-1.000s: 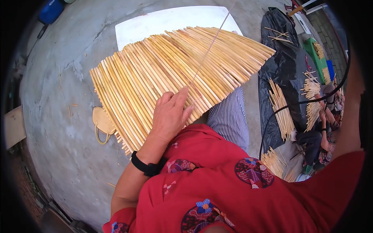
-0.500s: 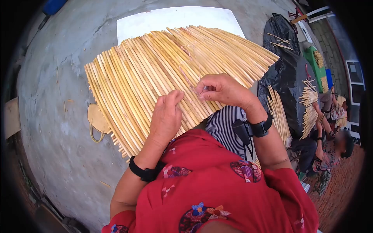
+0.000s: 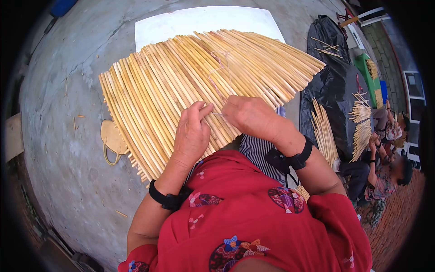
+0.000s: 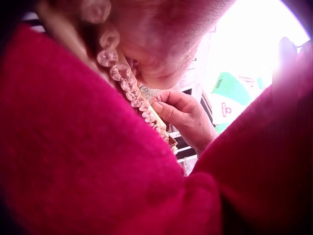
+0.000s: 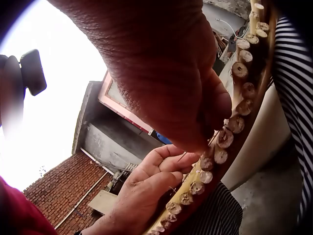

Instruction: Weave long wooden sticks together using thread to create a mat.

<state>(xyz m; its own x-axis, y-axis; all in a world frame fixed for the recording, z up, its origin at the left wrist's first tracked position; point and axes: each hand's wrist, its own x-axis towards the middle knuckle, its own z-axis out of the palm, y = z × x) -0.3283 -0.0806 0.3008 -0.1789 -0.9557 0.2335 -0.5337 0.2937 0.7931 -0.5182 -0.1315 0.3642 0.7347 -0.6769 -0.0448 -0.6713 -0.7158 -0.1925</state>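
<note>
A wide mat of dried yellow stalks [image 3: 154,86] fans out over the person's lap and a white table. At its near edge the left hand [image 3: 192,131] rests with curled fingers, thumb and index close together. Beside it, the right hand [image 3: 253,118] bends over the mat, fingertips down at the stalks. A thin, straight, needle-like piece [image 3: 218,114] runs between the fingertips of both hands; in the right wrist view, the needle [image 5: 183,156] crosses the left fingertips. A pinkish thread [image 3: 219,67] lies in loose loops on the mat above the right hand.
Bundles of stalks [image 3: 323,129] lie on black plastic sheeting [image 3: 333,84] at the right, where other people sit. The white tabletop [image 3: 204,20] shows beyond the mat. A tan bag [image 3: 112,136] is on the concrete floor at the left.
The right hand comes back from out of view at the right to the left hand, then turns over and lowers. The stretched thread falls slack onto the mat. The left hand's fingers curl in.
</note>
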